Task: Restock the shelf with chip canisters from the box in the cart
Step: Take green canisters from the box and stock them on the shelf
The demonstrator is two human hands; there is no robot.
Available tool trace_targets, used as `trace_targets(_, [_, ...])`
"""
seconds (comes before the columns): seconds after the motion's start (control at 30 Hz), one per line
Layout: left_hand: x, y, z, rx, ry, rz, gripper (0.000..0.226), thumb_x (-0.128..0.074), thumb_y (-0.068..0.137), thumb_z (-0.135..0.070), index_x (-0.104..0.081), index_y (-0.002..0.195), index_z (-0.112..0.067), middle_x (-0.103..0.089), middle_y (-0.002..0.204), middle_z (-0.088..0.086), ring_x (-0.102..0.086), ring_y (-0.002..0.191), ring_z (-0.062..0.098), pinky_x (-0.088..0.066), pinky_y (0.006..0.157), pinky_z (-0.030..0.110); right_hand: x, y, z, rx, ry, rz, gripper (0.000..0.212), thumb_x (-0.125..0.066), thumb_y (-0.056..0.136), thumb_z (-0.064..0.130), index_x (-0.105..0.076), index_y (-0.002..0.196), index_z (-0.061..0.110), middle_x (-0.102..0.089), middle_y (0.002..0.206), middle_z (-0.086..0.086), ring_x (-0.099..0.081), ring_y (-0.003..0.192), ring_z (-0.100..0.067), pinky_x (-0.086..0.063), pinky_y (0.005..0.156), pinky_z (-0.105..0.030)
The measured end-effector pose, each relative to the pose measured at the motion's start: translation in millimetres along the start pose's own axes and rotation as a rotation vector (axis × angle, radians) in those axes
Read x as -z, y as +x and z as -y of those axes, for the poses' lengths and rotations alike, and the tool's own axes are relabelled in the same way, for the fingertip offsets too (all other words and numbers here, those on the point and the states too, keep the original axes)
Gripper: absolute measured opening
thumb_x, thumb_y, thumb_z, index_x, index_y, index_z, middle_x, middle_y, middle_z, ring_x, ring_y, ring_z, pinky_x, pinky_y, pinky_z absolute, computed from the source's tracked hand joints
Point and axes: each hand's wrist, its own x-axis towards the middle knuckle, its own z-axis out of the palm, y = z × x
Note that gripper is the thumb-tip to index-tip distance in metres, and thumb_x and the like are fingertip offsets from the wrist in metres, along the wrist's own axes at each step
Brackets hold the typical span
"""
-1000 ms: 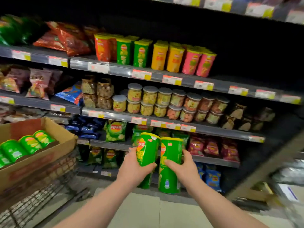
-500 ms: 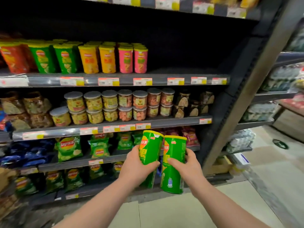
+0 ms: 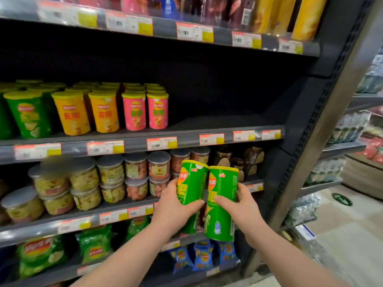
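While the left hand (image 3: 172,206) grips one tall green cardboard chip canister (image 3: 191,183) and the right hand (image 3: 242,206) grips its twin canister (image 3: 222,204), the crowded pair may clash and slip before reaching the bare dark shelf (image 3: 217,123) on the right.

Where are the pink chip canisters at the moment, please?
In the head view, the pink canisters stand left of centre on the second shelf down, ending the row just right of the orange canisters.

Bare forearms (image 3: 124,257) run to a bare left hand (image 3: 172,206) and right hand (image 3: 243,211).
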Motion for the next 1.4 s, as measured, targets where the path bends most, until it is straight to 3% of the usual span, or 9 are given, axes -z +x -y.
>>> trace_targets(0.2, [23.0,62.0,-17.2,-0.083,-0.003,-0.059,0.069,-0.077,0.071,-0.042,-0.04,0.126,-0.026,-0.05,0.102,-0.011,-0.053,0.099,0.011,-0.043,0.08,0.027,-20.1,54.2,32.1,0.079,0.012,0.007,0.053,-0.075,0.078,0.018,-0.042,0.118,0.028,-0.062,0.107,0.01,-0.064,0.093,-0.01,-0.054,0.084,-0.036])
trace_targets(0.33, [37.9,84.4,-27.0,-0.126,-0.012,-0.098,0.059,-0.076,0.074,-0.038,-0.034,0.115,-0.033,-0.04,0.088,-0.027,-0.05,0.087,0.006,-0.038,0.068,0.02,-29.2,80.3,50.4,0.126,0.018,0.036,0.051,-0.075,0.079,0.019,-0.044,0.118,0.029,-0.061,0.106,0.01,-0.063,0.094,-0.008,-0.053,0.08,-0.031])
trace_targets(0.5, [55.6,108.3,-40.3,-0.126,-0.055,-0.161,0.07,-0.076,0.073,-0.042,-0.037,0.13,-0.03,-0.045,0.095,-0.024,-0.052,0.091,0.007,-0.043,0.079,0.026,-35.9,118.3,77.4,0.207,0.044,0.099,0.036,-0.074,0.079,0.016,-0.051,0.103,0.031,-0.066,0.106,0.004,-0.066,0.093,-0.013,-0.055,0.081,-0.035])
trace_targets(0.67, [64.2,129.1,-49.5,-0.111,-0.055,-0.268,0.084,-0.076,0.069,-0.047,-0.033,0.138,-0.028,-0.05,0.123,-0.006,-0.053,0.109,0.016,-0.048,0.093,0.04,-41.5,162.4,106.0,0.314,0.043,0.126,0.054,-0.074,0.079,0.018,-0.047,0.125,0.017,-0.065,0.11,0.002,-0.065,0.091,-0.007,-0.051,0.069,-0.022])
trace_targets(0.73, [66.3,136.4,-53.1,-0.098,-0.071,-0.314,0.087,-0.076,0.065,-0.051,-0.033,0.138,-0.03,-0.05,0.127,-0.004,-0.054,0.111,0.017,-0.048,0.094,0.042,-41.1,182.9,118.5,0.347,0.035,0.138,0.056,-0.075,0.078,0.023,-0.047,0.127,0.017,-0.064,0.11,0.002,-0.064,0.093,-0.01,-0.052,0.072,-0.025])
trace_targets(0.87, [68.6,147.1,-61.3,-0.075,-0.098,-0.421,0.081,-0.071,0.056,-0.061,-0.036,0.126,-0.039,-0.054,0.122,-0.006,-0.056,0.107,0.015,-0.05,0.092,0.042,-44.0,226.3,138.0,0.387,0.011,0.161,0.061,-0.076,0.076,0.028,-0.045,0.128,0.02,-0.061,0.112,0.003,-0.063,0.096,-0.013,-0.054,0.082,-0.036])
trace_targets(1.0, [72.8,156.5,-65.3,-0.052,-0.08,-0.518,0.072,-0.077,0.069,-0.048,-0.037,0.128,-0.039,-0.055,0.122,-0.006,-0.057,0.106,0.015,-0.05,0.091,0.042,-51.8,260.4,149.7,0.407,0.081,0.199,0.066,-0.074,0.079,0.02,-0.039,0.135,0.019,-0.056,0.109,0.004,-0.056,0.083,-0.001,-0.046,0.065,-0.021])
trace_targets(1.23, [72.5,166.9,-67.3,-0.032,-0.068,-0.619,0.069,-0.077,0.065,-0.055,-0.032,0.116,-0.046,-0.056,0.12,-0.005,-0.057,0.105,0.018,-0.051,0.09,0.045,-69.0,313.7,149.1,0.399,0.035,0.309,0.079,-0.075,0.079,0.018,-0.03,0.143,0.018,-0.052,0.134,-0.005,-0.054,0.109,-0.018,-0.044,0.086,-0.03])
trace_targets(1.4, [70.1,169.6,-65.2,-0.007,-0.035,-0.69,0.069,-0.078,0.068,-0.042,-0.038,0.124,-0.037,-0.057,0.115,-0.007,-0.056,0.1,0.014,-0.047,0.082,0.031,-75.4,338.7,144.4,0.387,0.033,0.459,0.071,-0.071,0.082,0.012,-0.033,0.143,0.017,-0.052,0.131,-0.003,-0.05,0.102,-0.009,-0.041,0.078,-0.021])
